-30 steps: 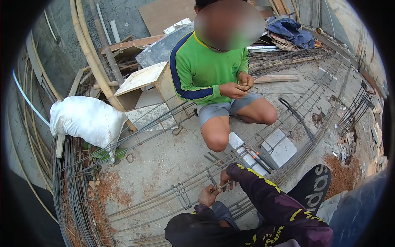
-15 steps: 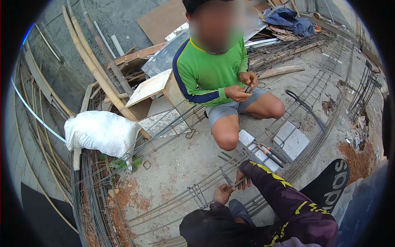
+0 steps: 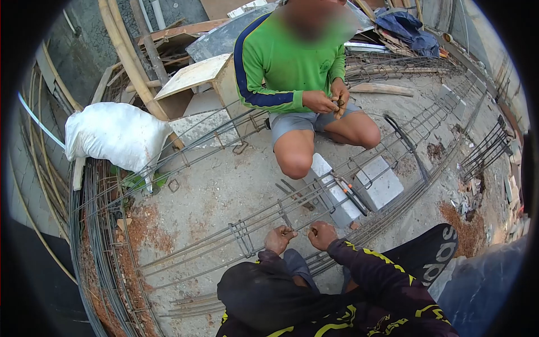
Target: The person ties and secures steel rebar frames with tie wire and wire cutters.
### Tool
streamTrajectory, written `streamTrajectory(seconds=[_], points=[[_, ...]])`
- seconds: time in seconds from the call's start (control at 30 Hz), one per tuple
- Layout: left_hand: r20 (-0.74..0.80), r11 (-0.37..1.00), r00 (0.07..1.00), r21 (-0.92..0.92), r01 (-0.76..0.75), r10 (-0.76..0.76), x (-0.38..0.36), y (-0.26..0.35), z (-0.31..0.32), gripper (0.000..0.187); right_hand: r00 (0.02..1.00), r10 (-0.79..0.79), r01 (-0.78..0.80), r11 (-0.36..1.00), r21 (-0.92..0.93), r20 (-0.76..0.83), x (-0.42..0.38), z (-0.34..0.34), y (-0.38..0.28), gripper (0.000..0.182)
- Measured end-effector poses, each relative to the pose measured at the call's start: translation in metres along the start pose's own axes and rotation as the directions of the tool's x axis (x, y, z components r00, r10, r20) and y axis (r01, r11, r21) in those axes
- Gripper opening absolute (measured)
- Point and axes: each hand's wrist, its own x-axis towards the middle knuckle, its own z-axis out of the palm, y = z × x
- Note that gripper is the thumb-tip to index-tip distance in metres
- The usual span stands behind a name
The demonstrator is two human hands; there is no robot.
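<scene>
My left hand [image 3: 278, 240] is closed in a pinch beside a bar of the long steel rebar cage [image 3: 242, 238]. Whatever is between its fingertips is too small to make out. A short distance to the right, my right hand [image 3: 321, 235] is curled shut, fingers pointing toward the left hand; its contents are hidden. Both hands are low over the near side of the cage, where stirrups cross the long bars. Beyond them, a long-handled tool with orange marks [image 3: 349, 194] lies across the cage above a pale block [image 3: 345, 213].
A co-worker in a green shirt [image 3: 292, 62] squats opposite, both hands on a small object. A second pale block [image 3: 382, 182] supports the cage at right. A white sack [image 3: 118, 137] lies at left above bundled rods [image 3: 104, 253]. Dark metal pieces [image 3: 297, 195] are on the ground.
My hands were close together with the right fingers stretched out; now they are farther apart and the right hand is curled. The camera view has shifted. The co-worker's hands have come closer together.
</scene>
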Motion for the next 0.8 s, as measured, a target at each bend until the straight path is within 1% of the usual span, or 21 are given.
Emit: streamTrajectory(seconds=[0.03,0.07,0.1,0.13,0.2,0.23,0.33,0.37,0.47,0.57,0.67,0.77,0.8], points=[[-0.009,1.0,1.0,-0.006,-0.028,0.028,0.007,0.0,0.001,0.039,1.0,-0.004,0.008,0.985,0.17,-0.025,0.003,0.019,0.016,0.039],[-0.004,0.999,0.999,0.007,-0.039,0.039,0.012,0.001,0.003,0.039,0.999,-0.009,0.026,0.943,0.332,-0.053,0.017,0.054,0.045,0.041],[-0.001,0.999,0.999,0.025,-0.043,0.043,0.013,-0.002,0.003,0.039,0.997,-0.013,0.048,0.87,0.491,-0.074,0.026,0.075,0.062,0.042],[0.002,0.998,0.999,0.052,-0.042,0.042,0.01,-0.003,0.0,0.039,1.0,0.014,0.006,0.78,0.626,-0.027,0.026,0.082,0.057,0.044],[-0.033,0.995,0.996,0.067,-0.078,0.081,0.011,0.002,0.001,0.038,0.996,0.03,-0.086,0.54,0.837,0.083,0.035,0.092,0.042,0.048],[-0.046,0.993,0.995,0.084,-0.082,0.086,0.007,0.002,-0.002,0.037,0.998,0.04,-0.055,0.505,0.861,0.04,0.038,0.099,0.035,0.042],[0.017,0.996,1.0,0.09,0.012,-0.013,0.004,0.011,-0.006,0.043,0.996,0.083,-0.05,0.398,0.916,0.019,0.037,0.105,0.027,0.038],[0.009,0.998,1.0,0.054,-0.017,0.016,0.004,0.008,-0.006,0.046,0.995,0.098,-0.055,0.364,0.93,0.021,0.038,0.104,0.026,0.035],[0.013,0.999,1.0,0.053,0.007,-0.008,0.002,0.014,-0.007,0.047,0.997,0.072,-0.029,0.356,0.934,0.004,0.044,0.104,0.03,0.039],[0.019,0.999,1.0,0.046,-0.008,0.007,-0.003,0.025,-0.01,0.048,0.997,0.079,-0.002,0.294,0.956,-0.022,0.043,0.101,0.021,0.035],[0.021,1.0,1.0,0.025,0.004,-0.005,-0.002,0.024,-0.01,0.046,0.998,0.066,-0.02,0.287,0.958,0.001,0.044,0.101,0.02,0.029],[0.021,0.999,1.0,0.051,0.003,-0.004,0.002,0.016,-0.007,0.043,0.996,0.036,0.062,0.401,0.914,-0.083,0.045,0.104,0.023,0.028],[0.027,0.998,0.999,0.055,-0.018,0.017,0.003,0.016,-0.008,0.043,0.993,0.042,0.075,0.461,0.884,-0.107,0.042,0.102,0.02,0.028]])
